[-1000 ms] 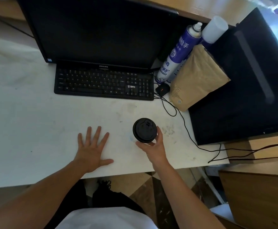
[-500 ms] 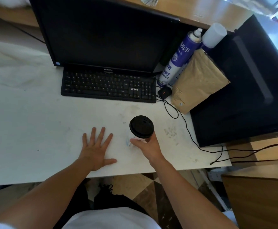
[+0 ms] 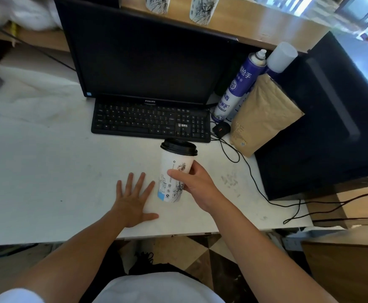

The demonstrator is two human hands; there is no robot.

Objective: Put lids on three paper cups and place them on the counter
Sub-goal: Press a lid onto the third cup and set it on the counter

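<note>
My right hand [image 3: 197, 184] grips a white printed paper cup [image 3: 173, 171] with a black lid [image 3: 178, 147] on it, held above the white desk [image 3: 47, 171] in front of the keyboard. My left hand [image 3: 132, 200] lies flat on the desk, fingers spread, just left of the cup. Two more printed paper cups [image 3: 158, 4] [image 3: 203, 8] stand on the raised wooden counter [image 3: 255, 25] behind the monitor; their tops are cut off by the frame's edge.
A black monitor [image 3: 148, 55] and keyboard [image 3: 150, 121] fill the middle of the desk. Spray cans [image 3: 240, 86], a brown paper bag [image 3: 264, 114] and a black computer case [image 3: 331, 119] stand at the right, with cables [image 3: 250, 171] trailing across the desk.
My right hand has lifted the lidded cup, so its side now shows. The view has tilted up and the counter with two cups has come into sight. My left hand stayed flat.
</note>
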